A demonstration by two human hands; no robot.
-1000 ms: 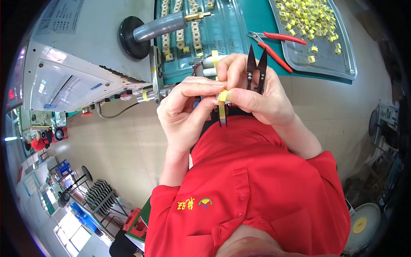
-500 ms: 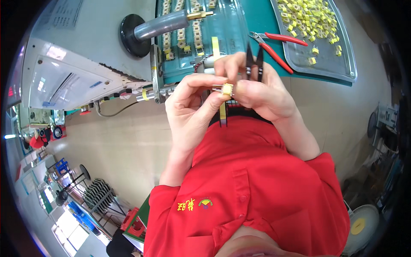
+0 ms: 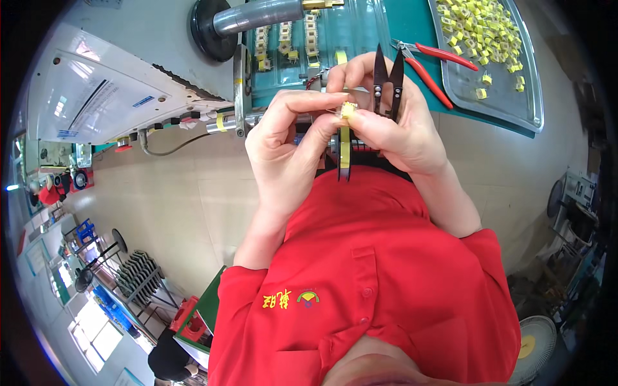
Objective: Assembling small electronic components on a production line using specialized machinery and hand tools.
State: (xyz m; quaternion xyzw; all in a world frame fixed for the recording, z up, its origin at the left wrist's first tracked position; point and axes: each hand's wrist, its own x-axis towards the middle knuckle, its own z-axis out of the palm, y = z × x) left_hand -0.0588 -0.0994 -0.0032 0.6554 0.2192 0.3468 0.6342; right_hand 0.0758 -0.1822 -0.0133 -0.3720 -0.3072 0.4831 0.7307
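Note:
Between the fingertips of both hands is a small yellow-wrapped coil bobbin (image 3: 348,110) with thin metal pins. My left hand (image 3: 280,151) pinches it on the pin side with thumb and forefinger. My right hand (image 3: 415,145) presses its thumb against the other side, its fingers partly hidden. Black thread snips (image 3: 378,83) are also held in the right hand, their two blades apart and pointing away from me. Just under the bobbin, a narrow roll of yellow tape (image 3: 345,154) hangs in front of my waist.
A shallow clear tray (image 3: 354,32) with rows of bobbins lies ahead. Red-handled cutters (image 3: 430,74) rest beside a metal tray (image 3: 533,106) holding many yellow bobbins (image 3: 479,35). At left stands a machine (image 3: 116,96) with a grey shaft (image 3: 261,18) jutting over the tray.
The bobbin has turned in my fingers, with more of its yellow side showing and less of its pins. Both hands sit slightly higher in view, and the bench has shifted right and up.

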